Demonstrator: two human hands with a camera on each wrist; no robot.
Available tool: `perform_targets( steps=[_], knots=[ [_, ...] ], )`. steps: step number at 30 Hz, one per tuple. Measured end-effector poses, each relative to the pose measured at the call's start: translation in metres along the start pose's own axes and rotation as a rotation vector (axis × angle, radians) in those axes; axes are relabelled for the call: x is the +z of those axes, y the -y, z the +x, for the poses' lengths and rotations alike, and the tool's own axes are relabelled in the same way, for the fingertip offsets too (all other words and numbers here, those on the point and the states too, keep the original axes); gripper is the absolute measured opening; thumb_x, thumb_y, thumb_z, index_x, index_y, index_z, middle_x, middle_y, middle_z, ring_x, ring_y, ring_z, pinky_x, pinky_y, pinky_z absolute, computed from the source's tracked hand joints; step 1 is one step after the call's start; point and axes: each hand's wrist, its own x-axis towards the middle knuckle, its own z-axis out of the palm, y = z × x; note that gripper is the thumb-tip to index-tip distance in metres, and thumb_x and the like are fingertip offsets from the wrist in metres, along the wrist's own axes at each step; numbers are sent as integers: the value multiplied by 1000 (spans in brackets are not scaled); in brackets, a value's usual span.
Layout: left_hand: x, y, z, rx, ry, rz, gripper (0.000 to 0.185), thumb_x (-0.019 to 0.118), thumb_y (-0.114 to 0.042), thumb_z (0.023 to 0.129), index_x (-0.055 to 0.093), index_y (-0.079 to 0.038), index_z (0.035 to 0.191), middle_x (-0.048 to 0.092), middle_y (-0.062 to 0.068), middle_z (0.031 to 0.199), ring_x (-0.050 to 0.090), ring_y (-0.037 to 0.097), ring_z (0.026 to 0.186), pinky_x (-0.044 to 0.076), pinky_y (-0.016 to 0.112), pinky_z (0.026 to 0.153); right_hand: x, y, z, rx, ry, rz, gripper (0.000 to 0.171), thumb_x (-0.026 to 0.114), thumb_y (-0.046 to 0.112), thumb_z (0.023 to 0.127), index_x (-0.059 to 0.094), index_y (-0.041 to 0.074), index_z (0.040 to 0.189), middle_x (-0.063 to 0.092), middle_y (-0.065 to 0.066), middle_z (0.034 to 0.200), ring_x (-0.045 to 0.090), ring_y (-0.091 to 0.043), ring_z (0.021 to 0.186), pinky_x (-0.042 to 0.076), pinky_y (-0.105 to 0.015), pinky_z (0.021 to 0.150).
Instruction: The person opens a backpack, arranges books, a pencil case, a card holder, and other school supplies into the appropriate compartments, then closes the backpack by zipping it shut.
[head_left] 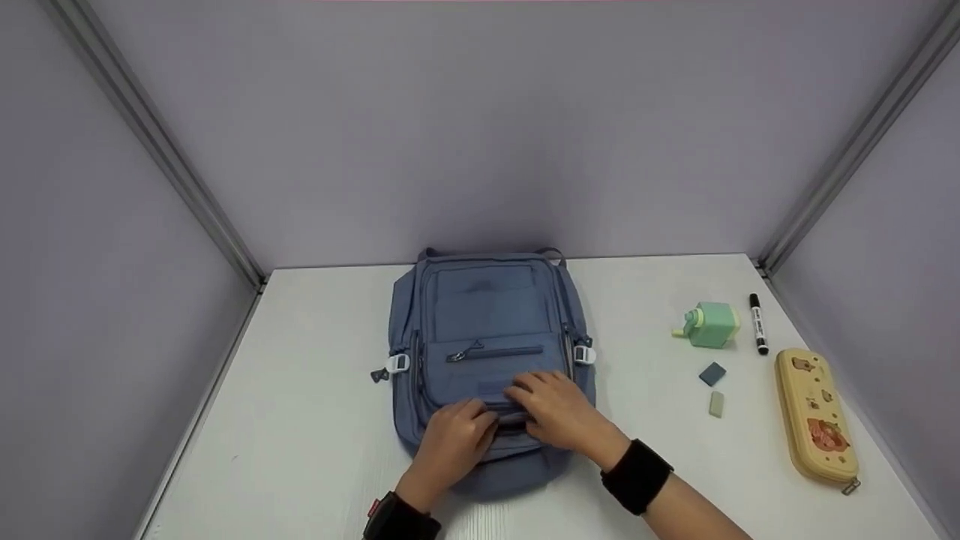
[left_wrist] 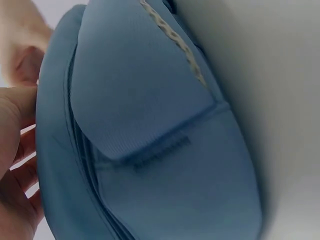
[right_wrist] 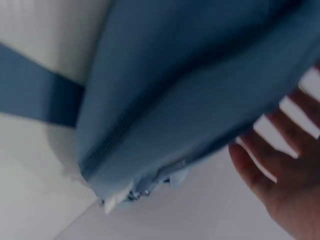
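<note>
Gently, with your left hand [head_left: 455, 435] and right hand [head_left: 555, 409] both gripping folds of the bag [head_left: 484, 300] mid-scene on the tabletop [head_left: 315, 390], you should ease the near opening [head_left: 513, 430] wider evenly, tugging neither side.

Backpack [head_left: 484, 300] on table [head_left: 322, 375], middle, wall [head_left: 487, 127] behind. Left hand [head_left: 455, 441] and right hand [head_left: 561, 411] side by side on its near half. Right of it: sharpener [head_left: 714, 325], marker [head_left: 758, 324] right of that, block [head_left: 712, 373] in front of sharpener, second block [head_left: 716, 405] nearer still, pencil case [head_left: 819, 416] far right, before the marker.
</note>
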Motion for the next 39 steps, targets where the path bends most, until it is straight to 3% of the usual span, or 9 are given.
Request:
perform_targets(
  steps=[3,6,12,20,26,33,39],
  knots=[
    [-3,6,-3,-49,11,-10,13,78,-16,85,74,-11,96,59,1,87,60,16,75,51,33,66,11,2,0,14,-91,-91,28,76,14,83,71,10,110,65,-7,111,65,-26,98,52,-42,77],
    [-8,16,-8,-105,40,-24,24,78,-19,86,72,-10,107,63,4,101,62,21,90,51,39,79,16,1,0,13,-188,-115,11,70,6,85,72,9,95,69,-5,97,67,-22,83,54,-37,66],
    [-19,34,-18,-162,87,-71,41,77,-21,87,65,-7,123,63,9,118,60,27,110,46,43,95,6,-4,1,17,-271,-43,21,66,-10,78,68,7,90,70,-5,84,67,-21,67,53,-35,54],
    [-32,43,-15,-159,74,-90,46,79,-11,84,63,-3,126,63,11,119,59,27,113,45,39,98,-28,-9,5,30,-206,6,27,66,-16,73,64,7,89,64,-5,75,63,-23,60,49,-36,50],
    [-40,42,-11,-144,-4,-100,41,80,-10,83,66,-5,121,67,9,111,63,26,106,49,39,92,-50,-14,7,25,-159,53,31,64,-18,71,62,7,88,62,-4,75,60,-21,58,45,-33,48],
    [-51,42,0,-108,-119,-174,37,81,-11,81,68,-7,116,68,7,101,67,20,91,55,34,73,-82,-17,12,71,-20,85,33,67,-17,72,65,5,96,67,-7,86,65,-25,73,51,-39,61],
    [-54,51,11,-97,-165,-224,49,82,-14,81,63,-6,125,68,8,109,66,20,99,54,35,80,-100,-30,19,76,32,153,31,62,-18,76,66,3,98,68,-8,90,65,-26,80,52,-41,69]
  ],
)
